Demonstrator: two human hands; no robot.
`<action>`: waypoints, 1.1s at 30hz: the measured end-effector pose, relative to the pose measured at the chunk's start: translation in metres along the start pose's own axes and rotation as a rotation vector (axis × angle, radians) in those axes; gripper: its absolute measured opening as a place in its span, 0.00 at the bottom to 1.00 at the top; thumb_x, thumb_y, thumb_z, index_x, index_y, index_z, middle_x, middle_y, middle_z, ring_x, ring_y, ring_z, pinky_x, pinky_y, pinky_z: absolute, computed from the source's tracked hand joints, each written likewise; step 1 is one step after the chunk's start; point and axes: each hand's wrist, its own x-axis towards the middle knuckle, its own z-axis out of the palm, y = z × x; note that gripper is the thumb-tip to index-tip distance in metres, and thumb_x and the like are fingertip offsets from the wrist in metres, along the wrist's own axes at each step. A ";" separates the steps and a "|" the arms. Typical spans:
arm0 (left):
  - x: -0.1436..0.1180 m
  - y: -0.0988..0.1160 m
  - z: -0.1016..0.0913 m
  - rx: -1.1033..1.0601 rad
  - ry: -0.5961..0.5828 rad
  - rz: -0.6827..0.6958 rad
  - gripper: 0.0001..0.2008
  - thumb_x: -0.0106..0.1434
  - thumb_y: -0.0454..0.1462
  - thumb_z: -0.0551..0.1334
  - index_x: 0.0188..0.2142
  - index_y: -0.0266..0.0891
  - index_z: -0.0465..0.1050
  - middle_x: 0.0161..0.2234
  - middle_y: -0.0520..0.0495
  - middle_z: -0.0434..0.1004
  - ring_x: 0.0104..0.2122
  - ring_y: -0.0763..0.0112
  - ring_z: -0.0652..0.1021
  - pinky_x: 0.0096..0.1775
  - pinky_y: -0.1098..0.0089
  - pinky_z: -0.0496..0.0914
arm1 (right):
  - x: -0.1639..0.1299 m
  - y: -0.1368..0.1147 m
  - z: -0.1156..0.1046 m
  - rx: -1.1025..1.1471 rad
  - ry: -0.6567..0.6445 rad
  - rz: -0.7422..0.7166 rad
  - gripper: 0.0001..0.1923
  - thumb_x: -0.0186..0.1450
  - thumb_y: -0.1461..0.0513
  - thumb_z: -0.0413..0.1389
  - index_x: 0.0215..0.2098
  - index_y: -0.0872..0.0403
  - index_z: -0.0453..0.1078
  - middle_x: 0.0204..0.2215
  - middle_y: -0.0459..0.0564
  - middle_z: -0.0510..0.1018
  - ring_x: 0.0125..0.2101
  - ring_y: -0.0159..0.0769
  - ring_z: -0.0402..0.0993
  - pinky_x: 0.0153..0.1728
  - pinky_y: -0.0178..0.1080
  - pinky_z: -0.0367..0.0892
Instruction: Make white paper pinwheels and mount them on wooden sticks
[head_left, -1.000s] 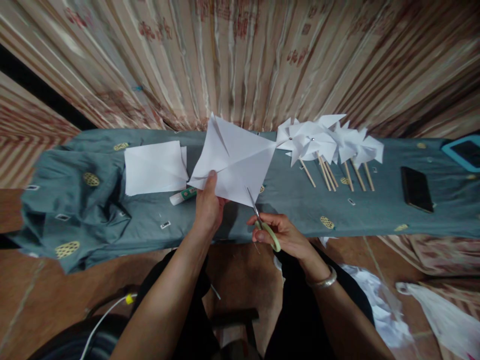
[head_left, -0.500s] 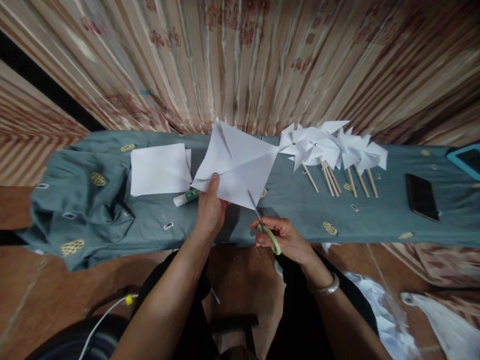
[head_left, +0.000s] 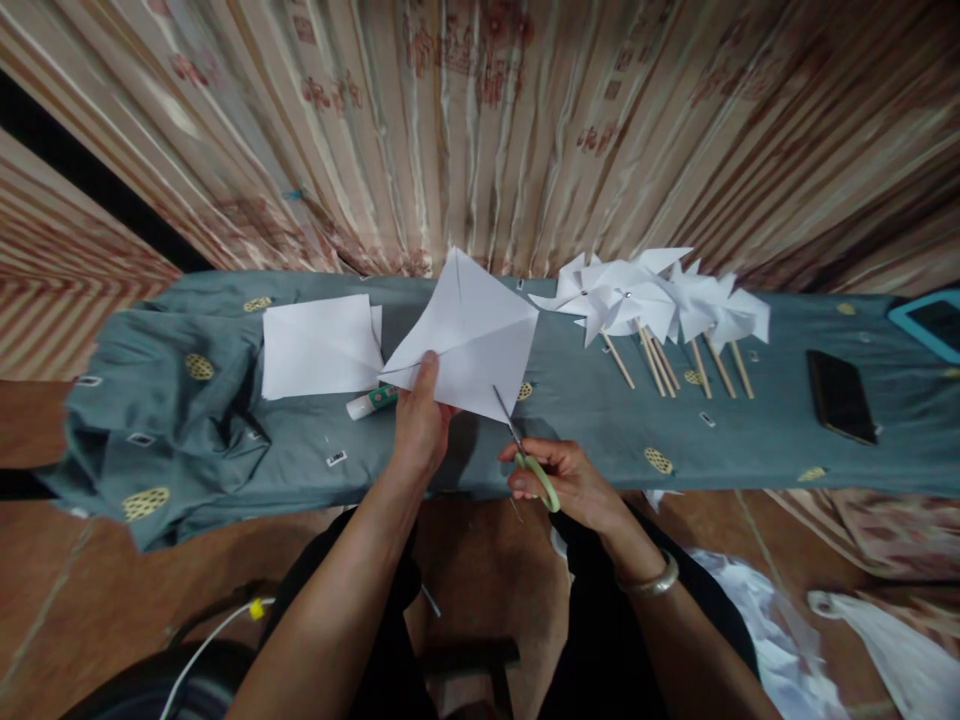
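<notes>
The left hand (head_left: 420,425) pinches the near-left edge of a creased white paper square (head_left: 469,345), held tilted above the counter (head_left: 750,440). The right hand (head_left: 562,480) is closed through the green handles of a pair of scissors (head_left: 525,455); their blades point far-left into the sheet's near corner, just right of the left thumb. A glue stick (head_left: 373,401) and stacked white sheets (head_left: 319,345) lie left; white paper pinwheels on wooden sticks (head_left: 652,300) lie right, with open cloth between.

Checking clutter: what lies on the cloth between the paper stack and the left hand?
In the head view, a glue stick lies between paper stack and left hand.
</notes>
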 end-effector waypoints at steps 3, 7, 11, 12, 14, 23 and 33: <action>-0.001 -0.001 0.001 0.018 -0.038 0.009 0.23 0.49 0.40 0.74 0.43 0.40 0.73 0.37 0.50 0.82 0.39 0.64 0.82 0.43 0.67 0.76 | 0.000 0.000 0.001 0.007 0.012 0.009 0.26 0.44 0.50 0.73 0.34 0.55 0.74 0.19 0.38 0.73 0.21 0.25 0.70 0.24 0.30 0.63; -0.003 -0.003 0.001 0.082 -0.073 0.010 0.23 0.42 0.40 0.76 0.38 0.38 0.76 0.36 0.47 0.82 0.39 0.62 0.82 0.42 0.66 0.76 | 0.001 0.000 0.003 -0.001 0.012 0.002 0.26 0.45 0.49 0.72 0.34 0.55 0.74 0.19 0.39 0.73 0.22 0.25 0.69 0.23 0.30 0.61; -0.004 -0.003 0.000 0.110 -0.078 -0.005 0.22 0.40 0.38 0.77 0.36 0.36 0.77 0.34 0.46 0.83 0.34 0.64 0.81 0.37 0.68 0.76 | 0.002 0.002 0.003 0.005 0.023 -0.007 0.27 0.45 0.48 0.72 0.34 0.56 0.73 0.20 0.39 0.73 0.22 0.25 0.69 0.23 0.30 0.61; -0.004 -0.004 0.000 0.112 -0.071 -0.003 0.23 0.39 0.38 0.77 0.36 0.36 0.77 0.34 0.46 0.83 0.33 0.65 0.81 0.36 0.68 0.75 | 0.003 0.003 0.003 0.001 0.031 -0.010 0.27 0.45 0.48 0.72 0.34 0.56 0.73 0.19 0.39 0.73 0.21 0.25 0.68 0.23 0.29 0.60; -0.003 -0.005 0.000 0.116 -0.057 0.001 0.24 0.38 0.37 0.77 0.38 0.36 0.78 0.33 0.46 0.83 0.33 0.65 0.81 0.34 0.69 0.75 | 0.003 0.003 0.004 -0.007 0.041 -0.002 0.26 0.45 0.49 0.72 0.34 0.56 0.73 0.19 0.39 0.72 0.21 0.24 0.67 0.22 0.29 0.59; -0.003 -0.007 0.001 0.112 -0.062 0.042 0.25 0.37 0.33 0.75 0.39 0.36 0.79 0.32 0.47 0.83 0.33 0.66 0.81 0.39 0.68 0.74 | 0.001 -0.003 0.008 -0.007 0.066 0.025 0.26 0.41 0.50 0.74 0.31 0.56 0.73 0.17 0.37 0.71 0.20 0.24 0.66 0.22 0.29 0.58; -0.003 -0.009 -0.001 0.142 -0.051 0.065 0.25 0.38 0.34 0.75 0.39 0.36 0.79 0.33 0.47 0.83 0.34 0.65 0.81 0.42 0.66 0.74 | 0.003 0.003 0.007 -0.034 0.080 0.019 0.28 0.43 0.47 0.72 0.33 0.56 0.74 0.18 0.39 0.73 0.20 0.25 0.67 0.23 0.31 0.59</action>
